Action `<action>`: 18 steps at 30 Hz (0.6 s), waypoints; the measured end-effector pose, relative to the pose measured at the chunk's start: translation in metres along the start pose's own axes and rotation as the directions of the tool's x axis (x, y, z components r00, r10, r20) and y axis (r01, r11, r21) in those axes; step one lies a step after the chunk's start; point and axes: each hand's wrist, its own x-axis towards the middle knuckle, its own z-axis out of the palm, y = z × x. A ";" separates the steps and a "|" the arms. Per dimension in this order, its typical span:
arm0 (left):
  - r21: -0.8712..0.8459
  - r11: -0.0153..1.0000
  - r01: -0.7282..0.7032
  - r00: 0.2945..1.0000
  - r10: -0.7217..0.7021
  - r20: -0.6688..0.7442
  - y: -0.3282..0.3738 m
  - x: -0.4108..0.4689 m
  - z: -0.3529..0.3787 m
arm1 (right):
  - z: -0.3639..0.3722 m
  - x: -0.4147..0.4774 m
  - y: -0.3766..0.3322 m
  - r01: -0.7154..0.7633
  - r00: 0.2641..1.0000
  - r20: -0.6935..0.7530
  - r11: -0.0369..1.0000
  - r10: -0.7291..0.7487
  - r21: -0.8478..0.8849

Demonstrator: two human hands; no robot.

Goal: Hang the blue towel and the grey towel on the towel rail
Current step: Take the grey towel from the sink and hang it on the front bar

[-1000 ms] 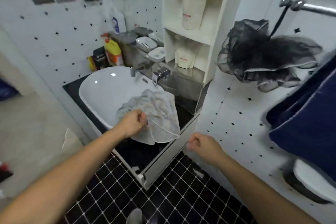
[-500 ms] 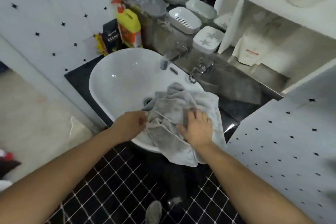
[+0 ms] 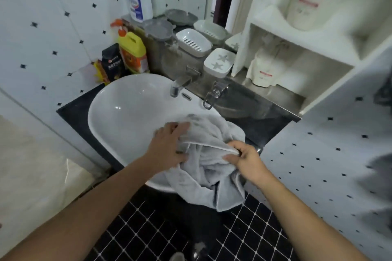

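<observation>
The grey towel (image 3: 210, 167) lies bunched over the front right rim of the white sink (image 3: 127, 112), part of it hanging down toward the floor. My left hand (image 3: 169, 144) grips the towel's left side, fingers curled into the cloth. My right hand (image 3: 244, 158) pinches a folded hem of the towel on its right side. The blue towel and the towel rail are out of view.
A tap (image 3: 180, 85) and a second metal fitting (image 3: 214, 95) stand behind the sink. Bottles (image 3: 132, 53), soap dishes (image 3: 193, 42) and a white shelf unit (image 3: 297, 48) line the back ledge. A tiled wall (image 3: 328, 165) stands close on the right; black floor tiles (image 3: 169, 229) lie below.
My view dropped from the wall to the sink. My right hand came onto the towel, first flat on it, and now pinches its hem. The towel is more gathered.
</observation>
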 end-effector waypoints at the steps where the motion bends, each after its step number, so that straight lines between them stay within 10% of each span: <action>1: 0.037 0.996 -0.076 0.997 0.076 -0.009 0.024 0.003 -0.002 | -0.014 -0.014 -0.008 0.021 1.000 -0.009 1.000 -0.021 0.015; 9: 0.183 0.771 -0.610 0.773 0.629 -0.077 0.238 -0.037 -0.005 | -0.140 -0.151 -0.058 0.109 0.972 -0.228 0.965 -0.054 0.238; 15: 0.182 0.642 -0.745 0.573 0.755 -0.320 0.370 -0.136 0.041 | -0.230 -0.272 -0.047 0.064 0.868 -0.429 0.798 0.252 0.599; 18: -0.005 0.658 -0.753 0.651 0.743 -0.157 0.406 -0.180 0.083 | -0.271 -0.327 -0.029 0.092 0.793 -0.456 0.662 0.404 0.744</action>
